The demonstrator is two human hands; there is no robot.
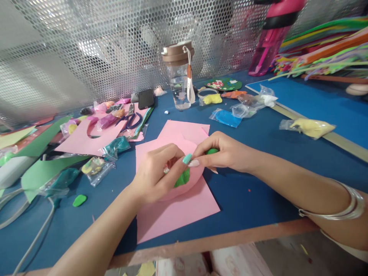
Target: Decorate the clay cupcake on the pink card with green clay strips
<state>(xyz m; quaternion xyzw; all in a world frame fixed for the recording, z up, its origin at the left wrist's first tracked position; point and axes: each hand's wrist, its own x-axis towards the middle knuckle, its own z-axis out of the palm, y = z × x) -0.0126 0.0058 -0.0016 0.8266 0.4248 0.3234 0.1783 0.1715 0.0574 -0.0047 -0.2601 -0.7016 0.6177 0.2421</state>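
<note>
My left hand (pixel 156 172) is closed, its thumb and finger tips meeting those of my right hand; what they pinch is too small to make out. My right hand (pixel 224 151) is closed too, with a lump of green clay (pixel 212 151) showing between its curled fingers. Below the fingertips, flattened green clay (pixel 183 178) lies on a round pink paper piece (pixel 197 171). That piece rests on a larger pink paper sheet (pixel 178 218). Something whitish and red shows under my left fingers, mostly hidden.
Scissors (pixel 133 120), a phone (pixel 146 99) and cut pink paper (pixel 106 138) lie to the left among bagged clay. A clear tumbler (pixel 179 82) stands behind. Yellow clay (pixel 312 127), a blue board (pixel 330 109) and a pink bottle (pixel 271 42) are at right.
</note>
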